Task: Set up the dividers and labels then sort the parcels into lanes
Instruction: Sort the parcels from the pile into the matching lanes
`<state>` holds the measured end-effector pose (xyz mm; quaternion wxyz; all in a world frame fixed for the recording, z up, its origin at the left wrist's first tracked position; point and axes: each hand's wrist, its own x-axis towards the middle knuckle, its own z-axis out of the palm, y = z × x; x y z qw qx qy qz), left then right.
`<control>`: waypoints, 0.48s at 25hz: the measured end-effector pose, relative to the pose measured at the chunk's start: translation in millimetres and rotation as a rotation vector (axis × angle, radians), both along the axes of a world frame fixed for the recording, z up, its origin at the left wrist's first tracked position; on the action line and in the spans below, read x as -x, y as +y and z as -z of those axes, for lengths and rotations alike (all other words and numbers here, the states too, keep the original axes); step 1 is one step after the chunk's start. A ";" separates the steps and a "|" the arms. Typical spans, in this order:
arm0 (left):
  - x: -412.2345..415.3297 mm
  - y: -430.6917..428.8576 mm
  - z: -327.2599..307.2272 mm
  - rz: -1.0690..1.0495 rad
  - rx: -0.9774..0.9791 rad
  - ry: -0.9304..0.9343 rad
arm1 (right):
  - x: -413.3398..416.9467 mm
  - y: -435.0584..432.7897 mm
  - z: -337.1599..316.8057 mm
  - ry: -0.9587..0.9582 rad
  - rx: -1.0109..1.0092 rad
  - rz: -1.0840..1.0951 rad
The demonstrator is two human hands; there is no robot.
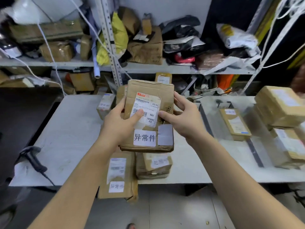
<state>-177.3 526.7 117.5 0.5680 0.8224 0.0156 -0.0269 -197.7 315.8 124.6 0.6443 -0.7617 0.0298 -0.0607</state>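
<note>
I hold a flat brown cardboard parcel (153,90) above the white table (69,129). It carries a shipping label and a white sticker with three Chinese characters. My left hand (120,123) grips its left edge, thumb pressed on the barcode. My right hand (183,116) holds its right edge, thumb on the front. Under it lie three more labelled parcels: one (118,176) overhangs the table's front edge, one (153,166) is beside it, one (105,104) further back. A dark divider strip (254,151) and a labelled parcel (234,123) lie to the right.
Several stacked parcels (280,106) crowd the table's right end. A black barcode scanner (33,159) with its cable lies at the left front. Behind the table stand metal shelves (148,68) crammed with boxes and mail bags. Grey floor shows below.
</note>
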 end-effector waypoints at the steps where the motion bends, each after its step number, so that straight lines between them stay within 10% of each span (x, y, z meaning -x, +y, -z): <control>1: 4.4 -23.8 -3.8 0.020 -0.005 -0.010 | 5.8 -23.5 -1.8 0.001 0.001 0.018; 12: 42.0 -322.6 -7.8 0.280 0.051 -0.032 | 92.6 -303.1 -8.7 0.022 0.086 0.330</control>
